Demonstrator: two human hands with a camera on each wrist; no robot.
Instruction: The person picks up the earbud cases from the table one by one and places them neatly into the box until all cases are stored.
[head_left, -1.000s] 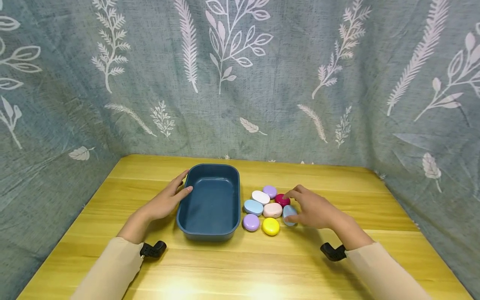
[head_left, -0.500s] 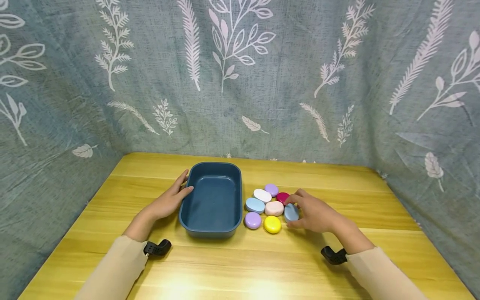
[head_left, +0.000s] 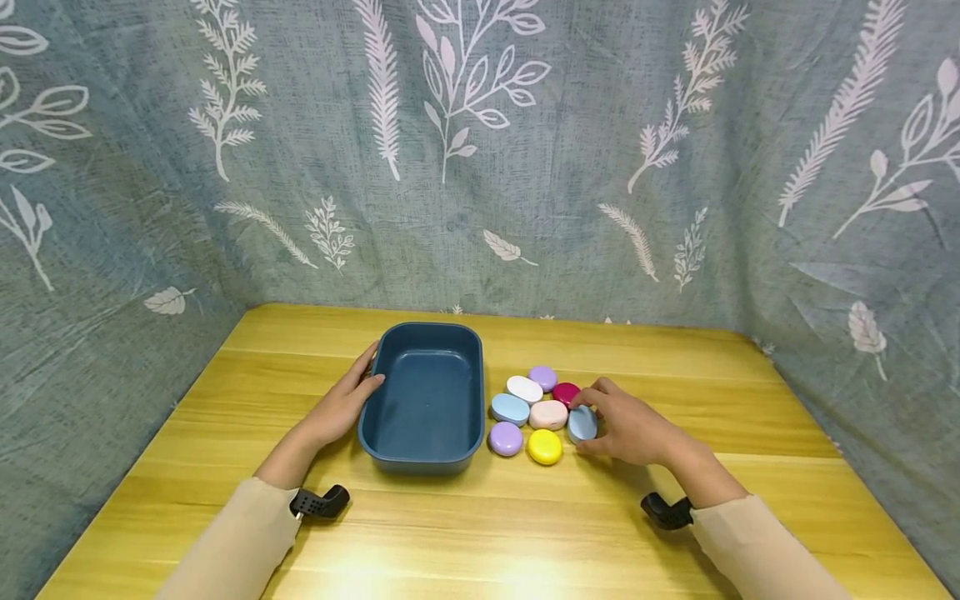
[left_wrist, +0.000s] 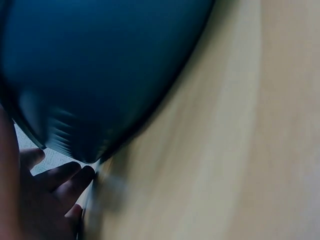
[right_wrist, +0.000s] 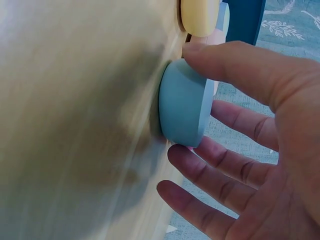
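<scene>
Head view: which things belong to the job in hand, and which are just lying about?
Part of the job:
light blue piece, at right hand
dark blue container, at left hand
seven other pieces, probably

Likely just surroundings:
leaf-patterned cloth
black wrist devices

In the head view, bright light leaves 2 white glare patches on the near side of the wooden table [head_left: 420, 525]. The left wrist view is dim and blurred, the blue tray [left_wrist: 110, 65] dark; a soft shadow crosses the right wrist view.

Box [head_left: 424, 408] on table [head_left: 442, 521], 8 pieces [head_left: 548, 415] clustered to the box's right, curtain [head_left: 570, 175] behind table
</scene>
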